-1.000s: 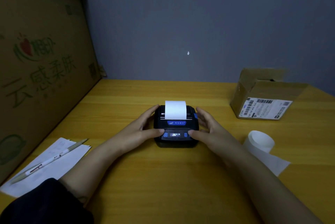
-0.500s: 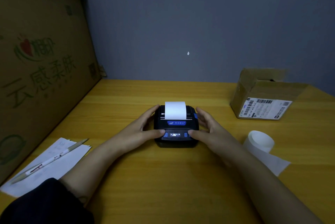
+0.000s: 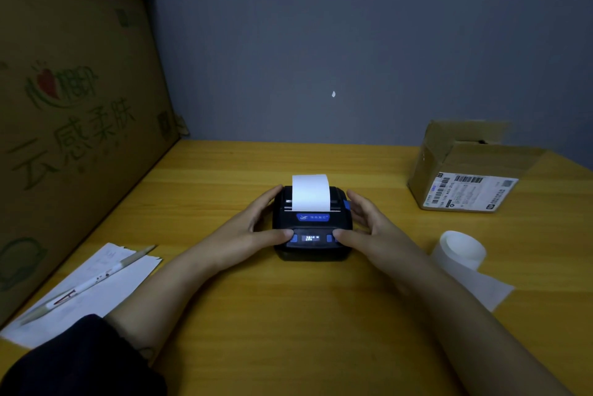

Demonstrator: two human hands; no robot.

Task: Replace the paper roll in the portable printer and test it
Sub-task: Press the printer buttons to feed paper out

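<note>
At lower left of the frame, a white pen (image 3: 86, 283) lies on white paper sheets (image 3: 96, 293); a brown cardboard box (image 3: 462, 171) sits at right, a loose white paper roll (image 3: 462, 251) below it. At centre on the yellow wooden table (image 3: 305, 315), the small black portable printer (image 3: 311, 222) shows a white paper strip (image 3: 310, 192). The left hand (image 3: 253, 229) and right hand (image 3: 369, 229) flank it, apart, fingers spread, thumbs on its front panel.

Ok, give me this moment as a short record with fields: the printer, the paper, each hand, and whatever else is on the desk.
printer: black portable printer, lid closed, small display lit
paper: white strip standing up out of the slot
left hand: left hand cupping the printer's left side, thumb on the left blue button
right hand: right hand at the right side, thumb at the right blue button
loose roll: paper roll on the desk, right, partly unwound
box: cardboard box, far right, labelled
left corner: pen lying on paper sheets
</note>
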